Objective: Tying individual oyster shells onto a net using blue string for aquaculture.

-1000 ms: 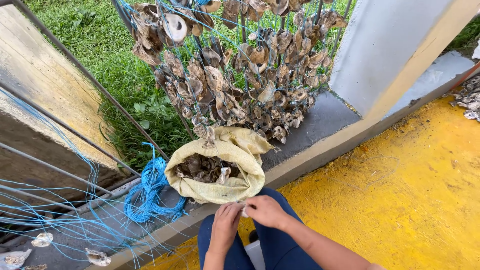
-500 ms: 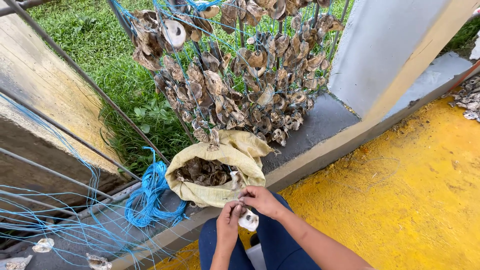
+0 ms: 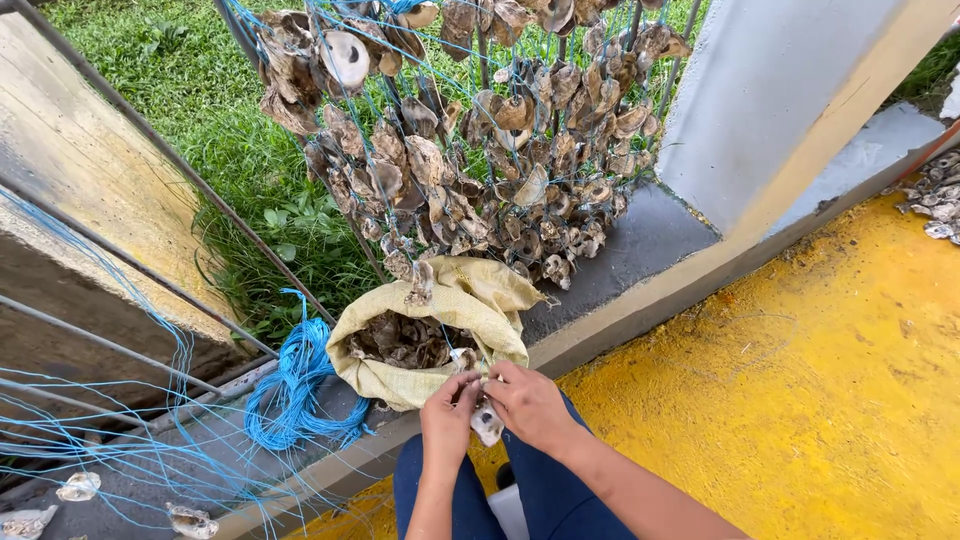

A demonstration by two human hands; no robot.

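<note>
a pale, rough oyster shell (image 3: pixel 487 422) sits pinched between both hands just above the person's blue-trousered knees (image 3: pixel 545 490); the left hand (image 3: pixel 449 417) closes its fingers on the shell's upper edge; the right hand (image 3: pixel 530 404) grips the other side; a thin blue line seems to run there, too fine to tell; best to hold the shell steady and keep any line taut; just beyond, an open yellow woven sack of shells (image 3: pixel 432 330); beside it a coil of blue cord (image 3: pixel 295 392); above hang strung shell clusters (image 3: pixel 470 150).
</note>
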